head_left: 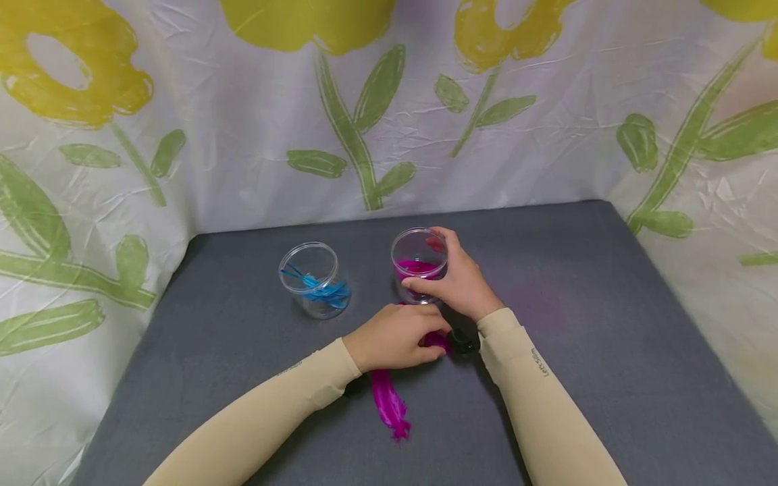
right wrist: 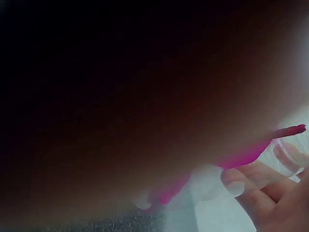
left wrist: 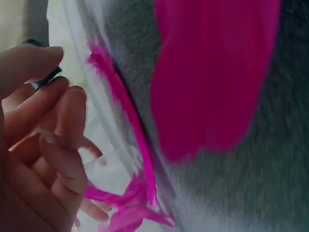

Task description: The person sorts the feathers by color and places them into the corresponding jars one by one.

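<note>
My right hand (head_left: 464, 280) grips a clear round jar (head_left: 398, 250) from its right side, thumb at the front and fingers round the back. Magenta feathers (head_left: 419, 268) lie inside it. Just in front of the jar, my left hand (head_left: 398, 337) hovers low over loose magenta feathers (head_left: 389, 405). In the left wrist view its fingers (left wrist: 67, 164) are loosely bent, with no feather between thumb and fingertips. Below them a broad magenta feather (left wrist: 207, 82) and a narrow one lie on the cloth. A dark blur hides most of the right wrist view.
A second clear jar (head_left: 310, 260), holding blue feathers (head_left: 325, 290), stands to the left. Grey cloth (head_left: 243, 337) covers the table. A white curtain (head_left: 255, 135) printed with yellow flowers hangs behind and at both sides. A black wrist camera (head_left: 463, 341) sits below my right wrist.
</note>
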